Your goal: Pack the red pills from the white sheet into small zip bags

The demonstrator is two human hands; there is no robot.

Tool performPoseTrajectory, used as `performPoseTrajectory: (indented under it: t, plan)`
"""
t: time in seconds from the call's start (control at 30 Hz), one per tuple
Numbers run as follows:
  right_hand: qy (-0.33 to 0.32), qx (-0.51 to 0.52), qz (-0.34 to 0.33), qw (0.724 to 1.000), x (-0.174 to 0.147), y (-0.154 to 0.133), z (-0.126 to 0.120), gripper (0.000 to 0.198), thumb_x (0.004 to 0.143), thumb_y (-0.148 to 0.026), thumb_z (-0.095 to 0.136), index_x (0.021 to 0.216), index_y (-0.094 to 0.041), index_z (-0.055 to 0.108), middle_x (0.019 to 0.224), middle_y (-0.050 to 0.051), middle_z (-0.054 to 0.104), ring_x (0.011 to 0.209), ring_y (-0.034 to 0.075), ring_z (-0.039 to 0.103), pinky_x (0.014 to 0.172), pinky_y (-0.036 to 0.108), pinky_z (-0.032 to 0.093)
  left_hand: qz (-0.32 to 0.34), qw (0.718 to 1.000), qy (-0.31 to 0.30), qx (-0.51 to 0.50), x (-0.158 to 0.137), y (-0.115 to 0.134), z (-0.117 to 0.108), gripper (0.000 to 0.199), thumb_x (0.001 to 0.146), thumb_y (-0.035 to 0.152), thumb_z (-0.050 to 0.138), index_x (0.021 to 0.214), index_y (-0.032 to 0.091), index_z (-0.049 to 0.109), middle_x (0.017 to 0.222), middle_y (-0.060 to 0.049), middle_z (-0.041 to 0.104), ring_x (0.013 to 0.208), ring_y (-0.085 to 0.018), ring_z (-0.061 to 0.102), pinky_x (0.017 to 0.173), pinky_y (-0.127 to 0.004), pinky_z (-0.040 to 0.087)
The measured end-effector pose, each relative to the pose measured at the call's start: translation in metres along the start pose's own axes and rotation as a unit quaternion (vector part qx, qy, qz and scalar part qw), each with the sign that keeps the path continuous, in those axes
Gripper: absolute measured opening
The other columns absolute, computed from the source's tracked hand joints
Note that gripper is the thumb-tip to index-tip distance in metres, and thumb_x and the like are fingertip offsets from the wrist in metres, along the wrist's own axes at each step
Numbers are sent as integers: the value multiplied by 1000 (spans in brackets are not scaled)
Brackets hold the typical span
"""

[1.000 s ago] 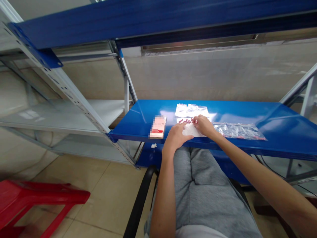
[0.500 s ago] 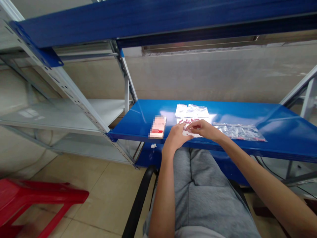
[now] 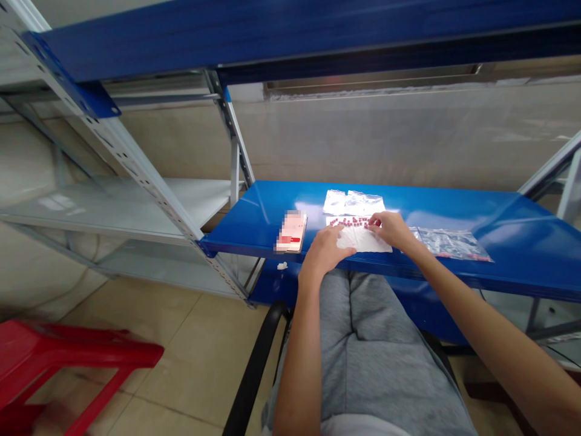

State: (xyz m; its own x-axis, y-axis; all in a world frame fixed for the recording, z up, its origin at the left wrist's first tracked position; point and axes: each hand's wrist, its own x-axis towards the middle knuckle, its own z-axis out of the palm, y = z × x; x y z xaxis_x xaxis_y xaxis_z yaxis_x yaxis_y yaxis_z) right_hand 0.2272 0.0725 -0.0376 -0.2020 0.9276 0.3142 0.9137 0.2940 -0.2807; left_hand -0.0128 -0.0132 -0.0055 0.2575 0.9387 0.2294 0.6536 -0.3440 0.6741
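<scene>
A white sheet (image 3: 365, 241), like paper or tissue, lies near the front edge of the blue shelf. Several small red bead-like pieces (image 3: 348, 223) are spread along its far part. My left hand (image 3: 321, 249) rests at the sheet's left side, thumb and fingers apart, holding nothing I can see. At the right end of the red pieces, my right hand (image 3: 390, 229) has its fingertips drawn together low over the sheet. Whatever is between those fingertips is too small to make out.
Clear plastic bags (image 3: 354, 202) lie behind the sheet. A larger clear bag (image 3: 454, 243) with some red in it is to the right. A phone (image 3: 296, 231) lies left on the blue shelf (image 3: 254, 221). A blue beam (image 3: 290, 42) crosses above.
My right hand has moved right and away from my left hand, to the right end of the red pieces. More of the white sheet shows. My left hand stays nearly in place.
</scene>
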Motion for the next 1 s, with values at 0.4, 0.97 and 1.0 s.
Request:
performPoseTrajectory:
  t: [0.4, 0.97, 1.0]
  plan:
    - [2, -3, 7, 1000, -5, -13, -6, 19, 91, -24, 62, 94, -14, 78, 91, 14, 76, 83, 25, 67, 74, 32, 43, -13, 1000, 1, 2, 0, -2, 1, 66, 80, 31, 84, 140, 15, 62, 124, -14, 71, 111, -26, 67, 104, -39, 51]
    - [-26, 127, -47, 990, -3, -26, -19, 17, 83, -23, 64, 91, -17, 78, 79, 6, 74, 68, 19, 60, 67, 30, 42, -3, 1000, -4, -12, -1, 4, -3, 62, 79, 27, 83, 137, 14, 64, 126, -13, 71, 109, -26, 67, 103, -37, 52]
    - [-15, 100, -34, 994, -1, -18, -16, 16, 83, -22, 65, 90, -17, 78, 80, 7, 74, 68, 19, 61, 68, 30, 43, -5, 1000, -5, -12, -1, 4, -3, 63, 79, 28, 83, 137, 14, 64, 127, -13, 71, 110, -26, 67, 104, -37, 52]
